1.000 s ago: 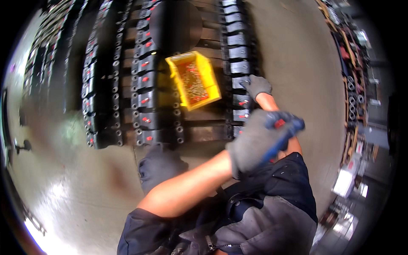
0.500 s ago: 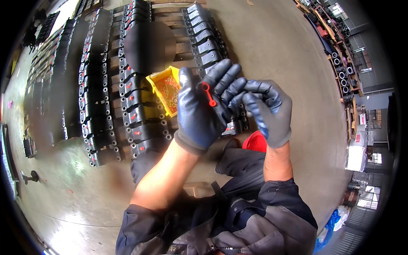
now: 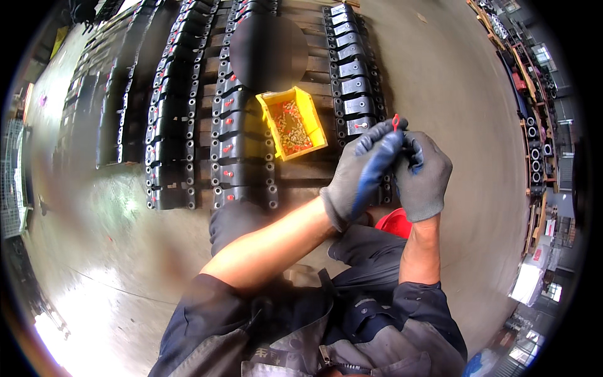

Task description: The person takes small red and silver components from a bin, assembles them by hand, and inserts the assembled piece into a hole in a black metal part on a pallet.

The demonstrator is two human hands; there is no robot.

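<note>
Gloved in grey and dark blue, my left hand (image 3: 359, 173) is closed, its thumb and fingers pinching a small red plastic cap with a strap and ring (image 3: 396, 120). The red piece sticks up above the fingertips. My right hand (image 3: 426, 176), in a matching glove, is right beside it with curled fingers meeting the left fingertips; whatever it grips is hidden. Left of the hands, a yellow bin (image 3: 312, 122) holds many small red and brass-coloured pieces. Beyond my hands runs a row of black metal parts (image 3: 356, 86), its near end partly covered by them.
More rows of black metal parts (image 3: 229, 132) with red caps lie on wooden pallets (image 3: 314, 63) to the left. A red round container (image 3: 396, 221) sits under my right wrist. Shelves with ring-shaped parts (image 3: 534, 144) line the right side. Concrete floor (image 3: 465, 113) lies between.
My left hand has turned over and closed; the red cap that lay on its open palm is now pinched at its fingertips. My right hand has come against it. The whole view has shifted.
</note>
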